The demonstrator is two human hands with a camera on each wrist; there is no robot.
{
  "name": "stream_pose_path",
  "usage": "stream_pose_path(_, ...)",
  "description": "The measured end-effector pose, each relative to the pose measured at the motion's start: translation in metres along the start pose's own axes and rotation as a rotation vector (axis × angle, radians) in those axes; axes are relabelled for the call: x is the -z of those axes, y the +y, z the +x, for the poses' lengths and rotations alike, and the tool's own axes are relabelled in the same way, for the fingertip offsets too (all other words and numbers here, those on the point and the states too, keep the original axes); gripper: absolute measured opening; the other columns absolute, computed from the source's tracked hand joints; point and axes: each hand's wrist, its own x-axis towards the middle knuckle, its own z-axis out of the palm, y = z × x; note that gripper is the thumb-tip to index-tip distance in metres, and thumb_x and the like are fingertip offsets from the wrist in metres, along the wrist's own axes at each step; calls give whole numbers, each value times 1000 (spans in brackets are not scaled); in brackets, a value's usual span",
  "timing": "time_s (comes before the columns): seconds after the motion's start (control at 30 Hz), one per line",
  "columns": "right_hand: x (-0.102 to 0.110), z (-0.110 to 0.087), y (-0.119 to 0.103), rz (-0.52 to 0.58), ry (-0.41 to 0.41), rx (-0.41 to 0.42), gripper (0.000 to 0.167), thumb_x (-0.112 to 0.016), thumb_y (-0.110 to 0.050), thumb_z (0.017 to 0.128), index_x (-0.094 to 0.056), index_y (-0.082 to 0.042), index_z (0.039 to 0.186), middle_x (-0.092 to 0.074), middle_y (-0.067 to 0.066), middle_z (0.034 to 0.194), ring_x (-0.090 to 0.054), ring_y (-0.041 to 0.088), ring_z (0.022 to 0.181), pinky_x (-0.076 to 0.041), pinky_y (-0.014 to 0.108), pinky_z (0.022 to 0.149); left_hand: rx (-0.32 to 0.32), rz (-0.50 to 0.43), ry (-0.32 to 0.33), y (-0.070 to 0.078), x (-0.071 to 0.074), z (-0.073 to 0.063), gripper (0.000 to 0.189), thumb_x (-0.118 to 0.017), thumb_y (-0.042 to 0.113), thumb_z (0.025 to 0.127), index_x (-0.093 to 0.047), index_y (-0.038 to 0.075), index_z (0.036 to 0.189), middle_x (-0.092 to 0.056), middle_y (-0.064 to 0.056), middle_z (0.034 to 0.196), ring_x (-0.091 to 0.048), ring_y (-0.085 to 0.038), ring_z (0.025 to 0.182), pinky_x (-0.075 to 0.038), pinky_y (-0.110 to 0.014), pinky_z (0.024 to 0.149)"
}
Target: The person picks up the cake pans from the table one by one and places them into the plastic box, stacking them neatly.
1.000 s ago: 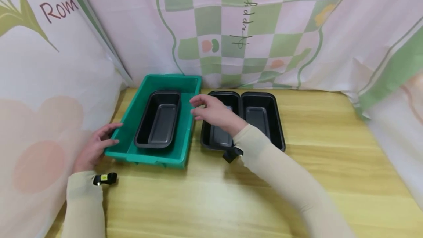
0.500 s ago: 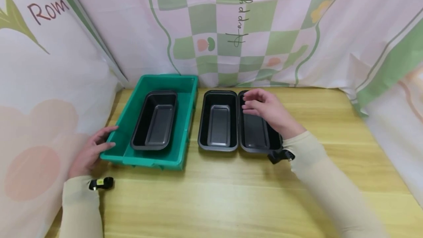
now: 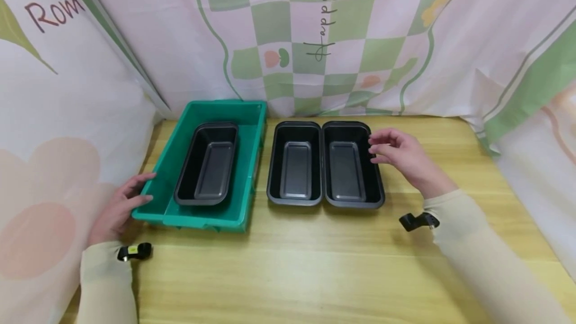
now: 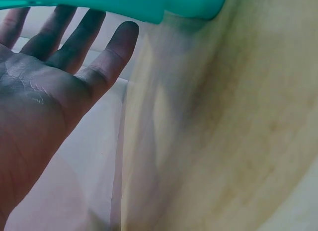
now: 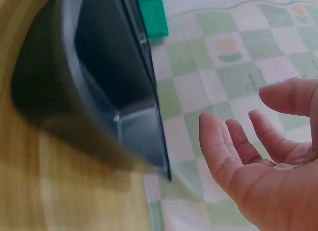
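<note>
In the head view my left hand (image 3: 120, 210) touches the left wall of a green plastic tray (image 3: 243, 203), near its front corner. Its fingers look fairly straight in the left wrist view, their tips meeting the tray's edge (image 4: 129, 7). Inside the tray lies a black loaf pan (image 3: 215, 169). Two more black loaf pans, one left (image 3: 296, 170) and one right (image 3: 346, 171), stand side by side on the table. My right hand (image 3: 407, 159) hovers by the right pan's outer edge, fingers loosely bent, holding nothing; the right wrist view shows a gap to the pan (image 5: 114, 82).
The wooden table (image 3: 288, 264) extends in front of the pans and to their right. A patterned curtain (image 3: 315, 39) hangs behind the tray and pans, and another cloth (image 3: 67, 139) closes the left side. A black wrist camera (image 3: 418, 221) sits on the right sleeve.
My right hand has moved right, from beside the tray across both table pans to the right pan's outer side. My left hand stays at the tray. The whole view has shifted slightly.
</note>
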Motion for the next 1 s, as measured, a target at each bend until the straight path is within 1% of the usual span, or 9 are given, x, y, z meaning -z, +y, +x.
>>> stream_pose_path(0.1, 7, -2, 5, -54, 19, -16, 24, -57, -4, 97, -51, 1, 120, -56, 5, 110, -63, 13, 96, -55, 29, 79, 4, 10, 2, 0, 0, -1, 48, -54, -3, 97, -49, 11, 142, -43, 4, 134, -44, -13, 112, -50, -21, 82)
stream_pose_path(0.23, 15, -5, 14, -162, 28, -31, 33, -55, -6, 98, -47, 10, 126, -54, 3, 112, -60, 9, 98, -55, 28, 80, 12, 19, 4, 0, 1, -2, 47, -54, -1, 97, -49, 11, 143, -42, 4, 134, -43, -14, 112, -50, -20, 83)
stream_pose_path(0.37, 21, -9, 24, -245, 19, -63, 38, -54, -5, 99, -43, 14, 129, -51, 12, 119, -57, 9, 99, -55, 30, 82, -4, 50, 8, -1, 1, 0, 47, -54, -1, 97, -48, 11, 143, -41, 5, 137, -41, -11, 116, -46, -17, 86)
stream_pose_path(0.5, 24, -12, 34, -257, -7, -96, 40, -54, -2, 98, -41, 16, 131, -46, 26, 127, -59, 11, 98, -54, 29, 82, -23, 60, 11, -1, 1, 0, 47, -54, -1, 97, -48, 9, 143, -41, 6, 138, -40, -11, 118, -44, -16, 87)
stream_pose_path(0.63, 23, -13, 41, -234, -31, -112, 41, -52, 2, 96, -40, 17, 131, -47, 31, 126, -62, 8, 93, -54, 28, 82, -16, 91, 17, -1, 0, 0, 47, -54, 1, 98, -48, 10, 144, -40, 7, 140, -36, -12, 121, -40, -15, 90)
stream_pose_path(0.7, 22, -14, 44, -230, -32, -119, 40, -52, 3, 95, -41, 17, 131, -49, 31, 124, -63, 6, 91, -54, 27, 82, -7, 112, 20, -1, 0, 0, 47, -54, 3, 99, -47, 11, 144, -39, 7, 141, -35, -12, 122, -38, -14, 90)
stream_pose_path(0.8, 20, -14, 48, -244, -30, -128, 39, -55, 1, 95, -44, 15, 130, -52, 31, 121, -64, 6, 88, -54, 26, 79, 11, 90, 19, 0, 0, 1, 47, -54, 4, 99, -47, 12, 144, -39, 6, 141, -36, -13, 121, -41, -15, 89)
stream_pose_path(0.9, 17, -14, 51, -281, -36, -134, 41, -59, -3, 94, -47, 12, 130, -53, 29, 121, -63, 5, 87, -55, 26, 78, 21, 36, 12, 0, 0, 1, 47, -54, 1, 98, -47, 12, 144, -39, 3, 138, -41, -14, 116, -47, -18, 85)
stream_pose_path(1.0, 15, -14, 54, -310, -42, -150, 43, -62, -6, 94, -48, 9, 132, -53, 27, 124, -61, 5, 88, -54, 26, 77, 28, 28, 10, 0, 0, 1, 47, -54, 1, 98, -48, 13, 143, -39, 4, 138, -41, -14, 115, -48, -19, 84)
